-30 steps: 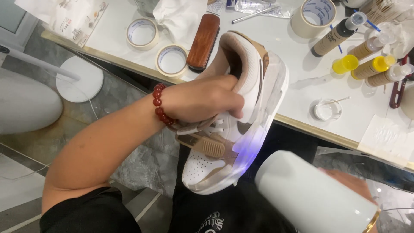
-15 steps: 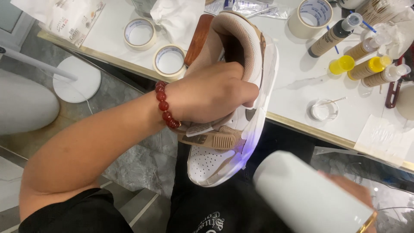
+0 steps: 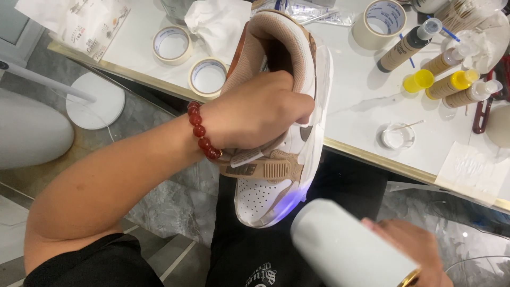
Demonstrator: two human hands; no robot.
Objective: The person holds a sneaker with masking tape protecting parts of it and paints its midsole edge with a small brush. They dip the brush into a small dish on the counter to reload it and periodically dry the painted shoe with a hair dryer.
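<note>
Head view: right hand (image 3: 411,250), nearest, fingers wrapped round a white cylindrical device (image 3: 348,250) casting bluish light on the toe of a white-and-tan sneaker (image 3: 276,159). Left hand (image 3: 255,114), red bead bracelet (image 3: 202,130), fingers gripping the sneaker's collar, held over the lap at the table (image 3: 350,101) edge; tape rolls (image 3: 207,77) and bottles (image 3: 451,85) beyond.

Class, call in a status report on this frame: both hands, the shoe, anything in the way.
Left hand grips white-and-tan sneaker, toe toward the body. Right hand holds white cylindrical tool near the toe. Bluish glow on the sole edge. Nothing between them.
</note>
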